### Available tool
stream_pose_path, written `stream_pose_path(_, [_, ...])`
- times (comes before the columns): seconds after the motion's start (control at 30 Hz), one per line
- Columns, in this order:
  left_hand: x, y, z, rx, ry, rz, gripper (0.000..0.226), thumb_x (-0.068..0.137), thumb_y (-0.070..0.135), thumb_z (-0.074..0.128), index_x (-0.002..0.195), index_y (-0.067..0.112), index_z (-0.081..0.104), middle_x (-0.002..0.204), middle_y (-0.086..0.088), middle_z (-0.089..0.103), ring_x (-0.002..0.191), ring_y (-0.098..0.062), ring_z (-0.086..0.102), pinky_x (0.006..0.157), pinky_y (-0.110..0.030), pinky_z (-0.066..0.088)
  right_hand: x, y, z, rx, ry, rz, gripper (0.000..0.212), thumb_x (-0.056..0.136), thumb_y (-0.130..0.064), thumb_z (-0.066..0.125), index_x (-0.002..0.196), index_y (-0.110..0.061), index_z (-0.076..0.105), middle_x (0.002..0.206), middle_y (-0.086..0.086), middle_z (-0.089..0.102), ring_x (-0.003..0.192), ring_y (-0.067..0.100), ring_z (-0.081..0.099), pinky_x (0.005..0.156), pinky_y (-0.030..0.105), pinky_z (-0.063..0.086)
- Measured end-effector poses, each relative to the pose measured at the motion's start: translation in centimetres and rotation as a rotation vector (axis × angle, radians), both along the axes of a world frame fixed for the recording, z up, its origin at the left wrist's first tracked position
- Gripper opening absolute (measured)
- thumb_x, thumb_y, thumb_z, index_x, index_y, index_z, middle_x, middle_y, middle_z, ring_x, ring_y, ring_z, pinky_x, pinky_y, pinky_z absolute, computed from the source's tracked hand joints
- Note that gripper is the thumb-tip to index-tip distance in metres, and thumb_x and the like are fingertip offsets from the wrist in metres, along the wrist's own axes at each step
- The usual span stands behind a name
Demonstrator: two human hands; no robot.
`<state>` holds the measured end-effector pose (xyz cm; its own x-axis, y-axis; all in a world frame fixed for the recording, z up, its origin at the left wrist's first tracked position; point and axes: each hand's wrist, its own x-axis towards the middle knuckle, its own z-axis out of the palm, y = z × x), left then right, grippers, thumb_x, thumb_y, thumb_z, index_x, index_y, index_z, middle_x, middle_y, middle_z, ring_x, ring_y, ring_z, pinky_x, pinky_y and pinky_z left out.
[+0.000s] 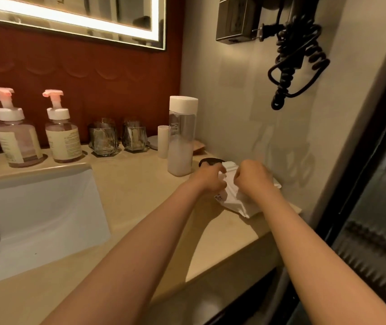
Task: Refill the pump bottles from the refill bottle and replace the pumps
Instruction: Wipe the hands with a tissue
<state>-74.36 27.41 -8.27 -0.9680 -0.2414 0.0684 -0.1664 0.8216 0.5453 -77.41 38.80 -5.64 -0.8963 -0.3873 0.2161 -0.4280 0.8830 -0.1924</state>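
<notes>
Arms reach forward side by side; left grip (213,181) and right grip (253,177) both pinch white packet (234,201) on counter (140,188).

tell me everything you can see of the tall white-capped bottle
The tall bottle is a slim see-through cylinder, plastic by the look, with a wide white cap on. Milky liquid fills a little under half; faint lettering shows above. It stands upright on the beige counter near the wall, just right of a small white tube. The left hand and right hand grip a white packet nearby, not touching it.
</notes>
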Motion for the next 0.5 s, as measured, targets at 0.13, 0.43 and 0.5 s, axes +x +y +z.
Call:
stream_pose_path(0.13, [-0.1, 0.1, -0.7, 0.056, -0.078, 0.066, 0.062, 0.088, 0.027, 0.055, 0.142, 0.019, 0.025, 0.139, -0.019, 0.041, 0.122, -0.035, 0.045, 0.101, -0.042, 0.041, 0.1, 0.0, -0.1, 0.051, 0.005, 0.079, 0.021, 0.078, -0.016, 0.056, 0.094, -0.013, 0.069, 0.09, 0.007, 0.067, 0.09, 0.025, 0.058, 0.077, 0.031, 0.043])
stream_pose_path(0.43, [0.0, 0.5, -0.6, -0.273, -0.01, 0.009, 0.067, 0.086, 0.031, 0.06, 0.144, 0.024, 0.027, 0.153, -0.01, 0.021, 0.137, -0.033, 0.024, 0.11, -0.047, 0.025, -0.7, 1.5, 0.0, 0.043, -0.045, 0.066, 0.023, 0.084, -0.022, 0.055, 0.103, -0.012, 0.062, 0.102, 0.005, 0.062, 0.093, 0.023, 0.055, 0.071, 0.027, 0.038])
stream_pose_path(0.5, [0.0, 0.7, -0.4, -0.33, -0.02, -0.043, 0.064, 0.087, 0.034, 0.057, 0.144, 0.023, 0.029, 0.154, -0.006, 0.02, 0.137, -0.031, 0.025, 0.11, -0.047, 0.025, -1.1, 1.9, -0.3, 0.018, -0.078, 0.061, 0.035, 0.084, -0.026, 0.06, 0.115, -0.012, 0.054, 0.114, 0.006, 0.058, 0.104, 0.025, 0.054, 0.072, 0.027, 0.037])
